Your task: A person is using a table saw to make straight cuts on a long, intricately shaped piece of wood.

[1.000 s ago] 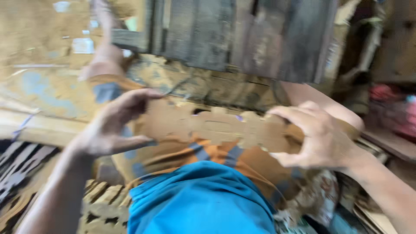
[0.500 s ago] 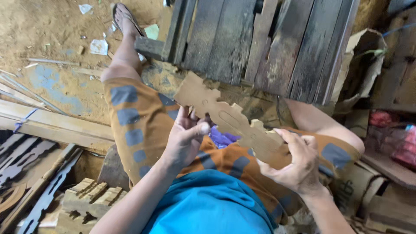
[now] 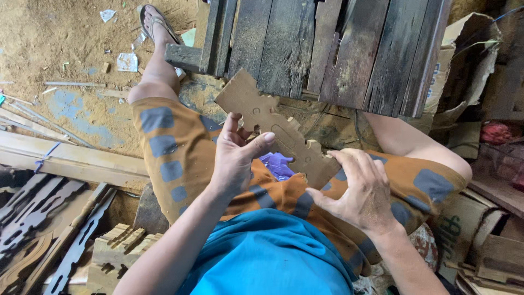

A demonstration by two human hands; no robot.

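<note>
Holding a carved wooden piece (image 3: pixel 273 131) over my lap, I sit on the sandy floor (image 3: pixel 60 60) with my legs bent under the edge of a dark plank counter (image 3: pixel 333 49).

In the head view, the piece is a flat tan board with a scalloped outline and small cut-outs. It slants from its upper end, close under the counter's near edge, down to my right thigh. My left hand (image 3: pixel 237 158) grips it near the middle: the fingers curl behind the board and the thumb (image 3: pixel 259 143) presses flat on the front face, so this hand is closed around it. My right hand (image 3: pixel 363 191) rests at the lower end, palm down, fingers half spread and bent over the edge; it steadies the board rather than clamps it, and fine sawdust clings to its back.

To hold such a thin fretted piece well, I judge it best to support it along solid stretches, not the narrow bridges between cut-outs, and to keep both wrists low so the board does not twist.

Both forearms reach forward from my blue shirt (image 3: pixel 267 257), elbows bent, the left arm rising steeply, the right coming in from the side. More carved dark pieces (image 3: pixel 38 218) lie on the floor at my left.
</note>
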